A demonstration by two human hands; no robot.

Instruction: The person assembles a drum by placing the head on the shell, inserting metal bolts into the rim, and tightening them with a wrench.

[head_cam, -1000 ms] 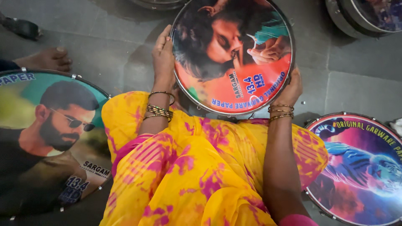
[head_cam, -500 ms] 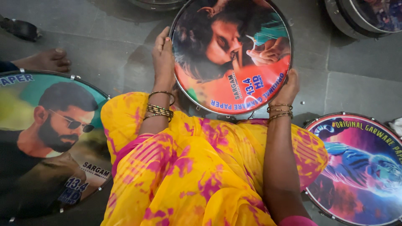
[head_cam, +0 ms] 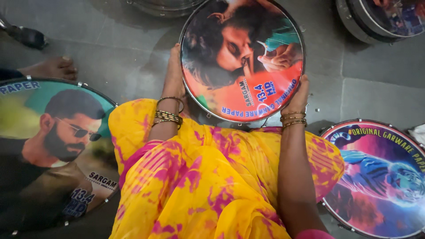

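A round frame drum point(head_cam: 243, 57) with a metal rim and a colourful printed picture on its skin rests in front of my lap on the grey floor. My left hand point(head_cam: 174, 73) grips its left rim, fingers curled along the edge. My right hand point(head_cam: 299, 95) holds the lower right rim. Both wrists wear gold bangles. My knees are draped in yellow and pink cloth point(head_cam: 212, 177) just below the drum.
A second printed drum point(head_cam: 53, 150) lies at my left, a third point(head_cam: 380, 177) at my right. More drums sit at the top right point(head_cam: 380, 20) and top centre point(head_cam: 164, 6). Another person's bare foot point(head_cam: 48, 68) rests on the grey tile floor point(head_cam: 110, 40) at upper left.
The drum has turned slightly between my hands. My left hand has slid a little along the left rim. The right hand stays at the lower right rim.
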